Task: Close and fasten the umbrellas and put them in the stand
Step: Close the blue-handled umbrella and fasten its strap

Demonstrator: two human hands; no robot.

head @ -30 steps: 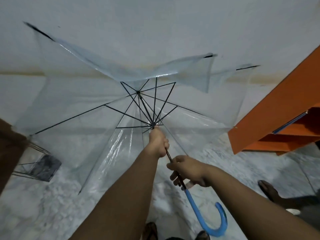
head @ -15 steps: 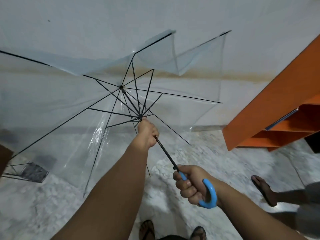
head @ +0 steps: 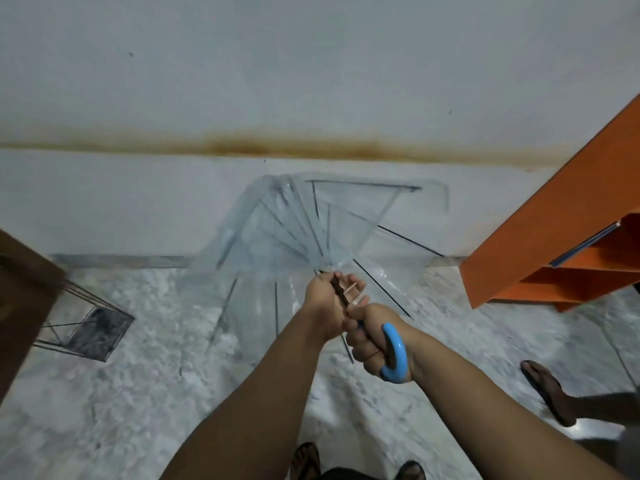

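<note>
- Right hand, lower centre of the frame, is fisted round the curved blue plastic handle.
- Left hand, touching it, grips the thin dark shaft.
- Beyond, at frame centre, the clear plastic umbrella canopy is half-collapsed; strap fastening remains.
- Black wire stand, left edge, awaits it.

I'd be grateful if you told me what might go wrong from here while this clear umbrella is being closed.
1. The left hand sits on the shaft right beside the right hand on the blue handle; its fingers could get pinched.
2. The clear umbrella is only half folded, with ribs splayed; loose plastic may bunch and resist fastening.
3. The wire stand lies well off to the left, so a rib tip could snag its frame.
</note>
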